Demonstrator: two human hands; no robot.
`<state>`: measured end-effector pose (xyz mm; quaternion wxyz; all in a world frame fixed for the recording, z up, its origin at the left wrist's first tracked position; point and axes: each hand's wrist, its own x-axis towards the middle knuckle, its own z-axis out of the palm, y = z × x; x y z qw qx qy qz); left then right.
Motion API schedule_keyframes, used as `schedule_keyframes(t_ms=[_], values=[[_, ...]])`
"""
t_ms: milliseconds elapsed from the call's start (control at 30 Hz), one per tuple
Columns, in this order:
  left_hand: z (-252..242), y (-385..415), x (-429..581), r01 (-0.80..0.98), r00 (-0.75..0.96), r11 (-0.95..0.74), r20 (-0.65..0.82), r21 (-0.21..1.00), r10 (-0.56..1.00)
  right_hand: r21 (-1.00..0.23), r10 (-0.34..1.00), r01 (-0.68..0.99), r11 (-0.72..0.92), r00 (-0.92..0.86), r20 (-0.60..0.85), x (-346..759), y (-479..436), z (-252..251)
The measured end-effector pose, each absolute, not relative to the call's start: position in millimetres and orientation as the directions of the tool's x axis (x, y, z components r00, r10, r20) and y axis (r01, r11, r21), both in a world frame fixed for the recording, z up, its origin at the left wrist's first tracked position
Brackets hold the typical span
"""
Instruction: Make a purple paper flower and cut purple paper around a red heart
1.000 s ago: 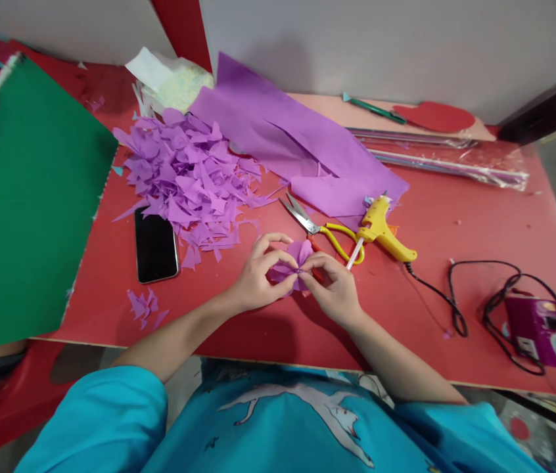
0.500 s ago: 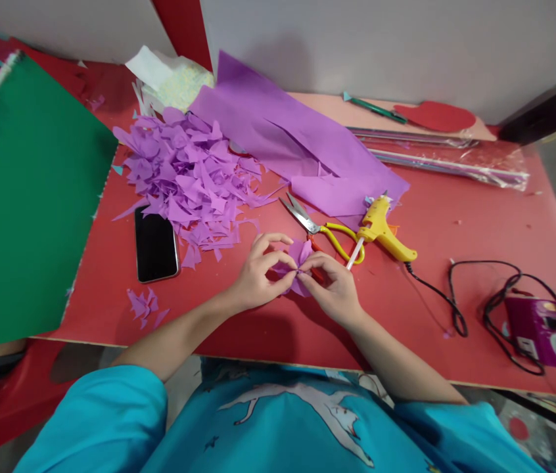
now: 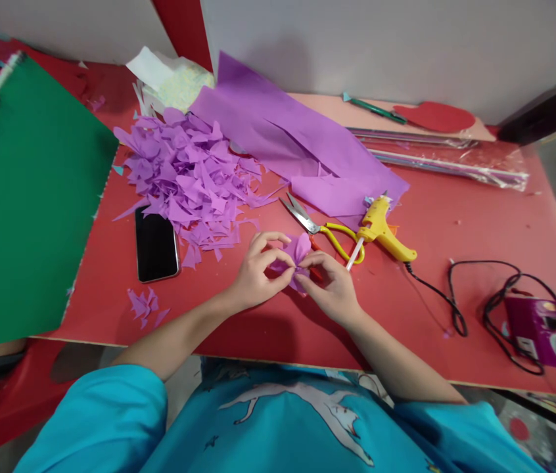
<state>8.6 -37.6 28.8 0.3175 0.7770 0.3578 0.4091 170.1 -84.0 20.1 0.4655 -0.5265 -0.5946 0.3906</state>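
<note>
A small purple paper flower point(image 3: 298, 253) is pinched between both hands just above the red table point(image 3: 455, 223). My left hand point(image 3: 255, 272) grips its left side with thumb and fingers curled. My right hand point(image 3: 332, 286) pinches its right side at the centre. Yellow-handled scissors point(image 3: 324, 230) lie just behind the flower. A yellow glue gun point(image 3: 381, 230) rests to their right, its white glue stick pointing toward my right hand.
A heap of purple paper scraps point(image 3: 186, 174) and a black phone point(image 3: 156, 244) lie at the left. Large purple sheets point(image 3: 282, 138) lie behind. A green sheet point(image 3: 22, 190) overhangs the left edge. A black cord point(image 3: 480, 295) runs to a purple adapter point(image 3: 534, 322) at the right.
The flower has been turned slightly between my fingers, a petal now standing higher. Hands stay in the same spot; nothing else moved.
</note>
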Motion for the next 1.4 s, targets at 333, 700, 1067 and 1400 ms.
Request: schedule_keyframes(t_ms=[333,700,1067,1400], values=[[21,-35,4,0.099,0.430,-0.345,0.273,0.933,0.861,-0.996,0.999,0.089,0.029,0.033,0.032,171,-84,21],[30,-31,10,-0.167,0.452,0.540,-0.422,0.825,0.786,-0.987,0.984,-0.131,-0.091,-0.164,-0.068,178,-79,25],[31,-30,17,-0.387,0.229,0.578,-0.532,0.719,0.815,-0.971,0.990,-0.192,-0.142,-0.014,-0.142,171,-76,15],[24,-33,19,-0.338,0.203,0.481,-0.437,0.809,0.876,-0.980,0.989,-0.160,-0.120,0.063,-0.131,174,-74,21]])
